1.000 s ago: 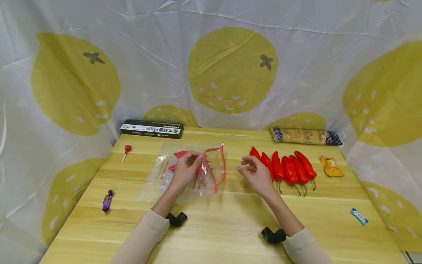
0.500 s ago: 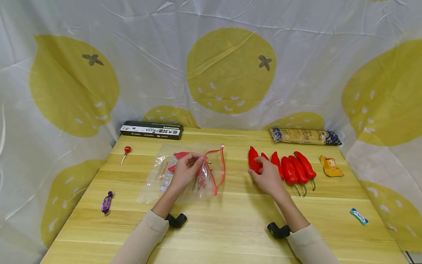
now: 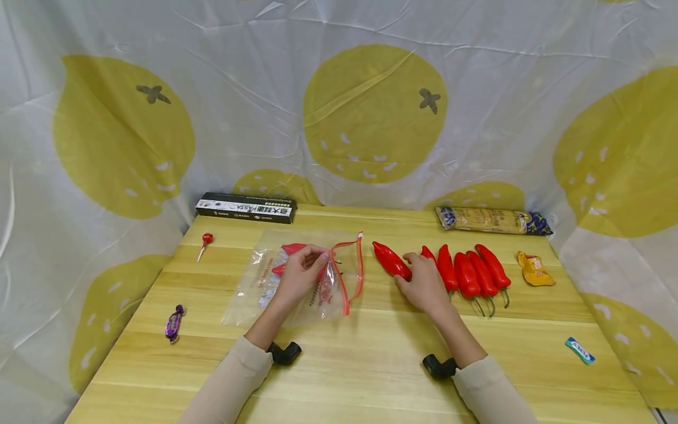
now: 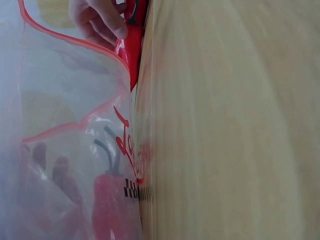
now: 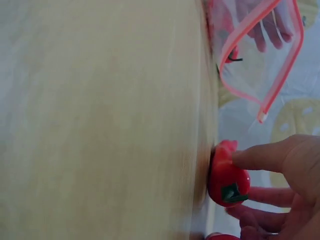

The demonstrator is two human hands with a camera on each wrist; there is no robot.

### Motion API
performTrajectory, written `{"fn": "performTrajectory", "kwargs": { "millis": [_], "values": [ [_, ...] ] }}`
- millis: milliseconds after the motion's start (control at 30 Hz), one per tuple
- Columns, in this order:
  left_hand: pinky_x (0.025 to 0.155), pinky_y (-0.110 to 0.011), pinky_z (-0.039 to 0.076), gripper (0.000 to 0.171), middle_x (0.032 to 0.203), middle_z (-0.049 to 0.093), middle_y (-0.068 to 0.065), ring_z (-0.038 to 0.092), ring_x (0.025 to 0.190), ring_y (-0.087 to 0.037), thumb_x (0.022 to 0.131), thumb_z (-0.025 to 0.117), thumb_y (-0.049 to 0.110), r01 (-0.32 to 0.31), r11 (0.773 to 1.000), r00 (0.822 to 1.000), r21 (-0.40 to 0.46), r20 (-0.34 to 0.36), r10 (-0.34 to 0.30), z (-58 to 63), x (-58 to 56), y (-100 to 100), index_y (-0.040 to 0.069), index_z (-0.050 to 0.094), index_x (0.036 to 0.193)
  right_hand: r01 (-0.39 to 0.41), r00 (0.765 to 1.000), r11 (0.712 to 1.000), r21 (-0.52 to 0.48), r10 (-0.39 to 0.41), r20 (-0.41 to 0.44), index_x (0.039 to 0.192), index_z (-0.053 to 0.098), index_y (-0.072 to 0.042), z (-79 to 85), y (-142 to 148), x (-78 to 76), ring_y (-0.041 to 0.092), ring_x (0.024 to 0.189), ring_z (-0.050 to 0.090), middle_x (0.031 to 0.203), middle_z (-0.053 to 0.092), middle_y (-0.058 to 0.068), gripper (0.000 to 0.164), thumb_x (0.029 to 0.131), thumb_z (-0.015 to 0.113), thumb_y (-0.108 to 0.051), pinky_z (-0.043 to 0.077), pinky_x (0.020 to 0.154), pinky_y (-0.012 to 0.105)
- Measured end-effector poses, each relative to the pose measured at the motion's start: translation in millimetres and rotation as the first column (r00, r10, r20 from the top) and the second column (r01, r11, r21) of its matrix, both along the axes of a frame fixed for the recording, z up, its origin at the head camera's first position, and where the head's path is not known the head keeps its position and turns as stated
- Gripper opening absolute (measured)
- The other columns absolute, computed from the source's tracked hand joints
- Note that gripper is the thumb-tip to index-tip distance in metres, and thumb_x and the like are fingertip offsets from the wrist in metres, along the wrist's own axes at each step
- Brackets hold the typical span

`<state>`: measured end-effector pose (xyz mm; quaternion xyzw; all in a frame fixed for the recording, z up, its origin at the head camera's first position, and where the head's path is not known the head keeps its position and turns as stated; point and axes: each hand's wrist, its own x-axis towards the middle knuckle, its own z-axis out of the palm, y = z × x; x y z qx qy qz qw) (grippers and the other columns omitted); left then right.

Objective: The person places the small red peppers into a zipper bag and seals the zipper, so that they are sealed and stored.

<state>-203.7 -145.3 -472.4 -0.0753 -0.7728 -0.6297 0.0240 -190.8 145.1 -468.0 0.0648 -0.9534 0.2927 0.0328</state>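
Note:
In the head view, my left hand (image 3: 299,273) pinches the upper layer of a clear zip bag (image 3: 246,300) near its red-edged mouth, which gapes to the right. Red chili peppers (image 4: 109,207) show through the plastic, stems toward the mouth. My right hand (image 3: 426,284) holds another red chili pepper (image 3: 391,260) by its stem end, thumb on one side and fingers on the other. Its tip points up and left, just right of the bag's mouth. The right wrist view shows the thumb pressing this pepper (image 5: 227,179) low by the tabletop.
Several red chili peppers (image 3: 466,275) lie in a row right of my right hand. A pasta box (image 3: 245,208) and a noodle packet (image 3: 487,220) lie at the back. Around the sides are a lollipop (image 3: 207,238), purple candy (image 3: 173,324), orange packet (image 3: 534,269) and small blue-green packet (image 3: 580,350).
My right hand has reached the leftmost pepper of the row and taken hold of it. The pepper has shifted left and tilted toward the bag. My left hand stays at the bag.

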Motion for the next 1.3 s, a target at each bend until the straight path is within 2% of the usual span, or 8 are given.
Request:
{"fn": "performTrajectory", "kwargs": {
  "millis": [133, 200, 367, 433, 533, 767, 1067, 1300],
  "values": [
    [0.098, -0.03, 0.051, 0.026, 0.108, 0.07, -0.006, 0.065, 0.109, -0.017, 0.093, 0.064, 0.034, 0.008, 1.0, 1.0, -0.007, -0.002, -0.008, 1.0, 0.7, 0, 0.011, 0.068, 0.106, -0.014, 1.0, 0.999, 0.032, 0.014, -0.006, 0.122, 0.061, -0.004, -0.5, -1, -0.2, 0.029, 0.096, 0.057, 0.11, 0.066, 0.014, 0.045, 0.083, 0.074, -0.024, 0.051, 0.079, 0.042],
    [0.099, -0.031, 0.051, 0.025, 0.109, 0.069, -0.008, 0.064, 0.11, -0.019, 0.095, 0.063, 0.031, 0.013, 1.0, 1.0, -0.018, 0.004, -0.013, 10.8, 5.5, 1, 0.009, 0.068, 0.107, -0.015, 1.0, 1.0, 0.016, 0.016, -0.021, 0.122, 0.061, -0.006, 1.3, 0, 0.7, 0.025, 0.09, 0.058, 0.11, 0.066, 0.012, 0.045, 0.084, 0.074, -0.025, 0.051, 0.075, 0.04],
    [0.096, -0.031, 0.052, 0.023, 0.107, 0.069, -0.004, 0.063, 0.106, -0.016, 0.095, 0.063, 0.033, -0.009, 0.998, 1.0, -0.062, -0.014, 0.008, 13.8, 9.4, 5, 0.013, 0.068, 0.106, 0.005, 0.998, 0.995, -0.098, -0.012, -0.069, 0.122, 0.061, -0.01, 2.5, 8, 6.8, 0.017, 0.067, 0.054, 0.09, 0.067, 0.008, 0.041, 0.087, 0.071, -0.027, 0.045, 0.057, 0.029],
    [0.093, -0.029, 0.052, 0.023, 0.105, 0.069, 0.001, 0.063, 0.103, -0.013, 0.093, 0.063, 0.039, -0.027, 0.996, 0.999, -0.086, -0.036, 0.024, 5.9, 7.3, 5, 0.019, 0.069, 0.104, 0.001, 0.997, 0.986, -0.168, -0.014, -0.078, 0.121, 0.06, -0.012, 2.5, 13, 10.4, 0.014, 0.063, 0.053, 0.084, 0.066, 0.007, 0.039, 0.087, 0.071, -0.027, 0.043, 0.054, 0.026],
    [0.091, -0.033, 0.052, 0.022, 0.102, 0.07, 0.005, 0.062, 0.1, -0.012, 0.092, 0.064, 0.042, -0.048, 0.991, 0.998, -0.127, -0.056, 0.041, 8.3, 9.2, 6, 0.024, 0.07, 0.103, -0.018, 0.998, 0.963, -0.268, -0.001, -0.069, 0.119, 0.061, -0.016, 7.6, 18, 16.0, 0.014, 0.065, 0.058, 0.085, 0.067, 0.007, 0.036, 0.087, 0.072, -0.027, 0.048, 0.056, 0.026],
    [0.092, -0.036, 0.052, 0.02, 0.104, 0.07, 0.007, 0.063, 0.102, -0.011, 0.092, 0.064, 0.043, -0.09, 0.985, 0.994, -0.148, -0.078, 0.079, 13.5, 11.9, 9, 0.027, 0.07, 0.103, -0.1, 0.992, 0.907, -0.41, 0.121, 0.024, 0.119, 0.062, -0.02, 17.4, 2, 20.8, 0.016, 0.082, 0.069, 0.116, 0.064, 0.003, 0.038, 0.085, 0.076, -0.028, 0.057, 0.069, 0.03],
    [0.099, -0.036, 0.051, 0.017, 0.106, 0.07, 0.007, 0.062, 0.107, -0.011, 0.093, 0.064, 0.038, -0.102, 0.987, 0.993, -0.122, -0.068, 0.094, 8.4, 13.8, 12, 0.025, 0.069, 0.104, -0.093, 0.967, 0.852, -0.516, 0.201, 0.158, 0.113, 0.066, -0.015, -1.6, -44, 8.3, 0.02, 0.092, 0.07, 0.116, 0.067, 0.005, 0.034, 0.083, 0.078, -0.022, 0.059, 0.079, 0.031],
    [0.097, -0.038, 0.05, 0.022, 0.106, 0.069, 0.005, 0.062, 0.105, -0.013, 0.093, 0.063, 0.042, -0.097, 0.991, 0.994, -0.094, -0.063, 0.091, 6.7, 12.8, 13, 0.023, 0.068, 0.105, -0.11, 0.944, 0.796, -0.596, 0.272, 0.189, 0.117, 0.065, -0.007, -11.2, -69, 3.1, 0.021, 0.093, 0.069, 0.113, 0.067, 0.01, 0.033, 0.087, 0.074, -0.016, 0.058, 0.076, 0.03]
  ]
}}
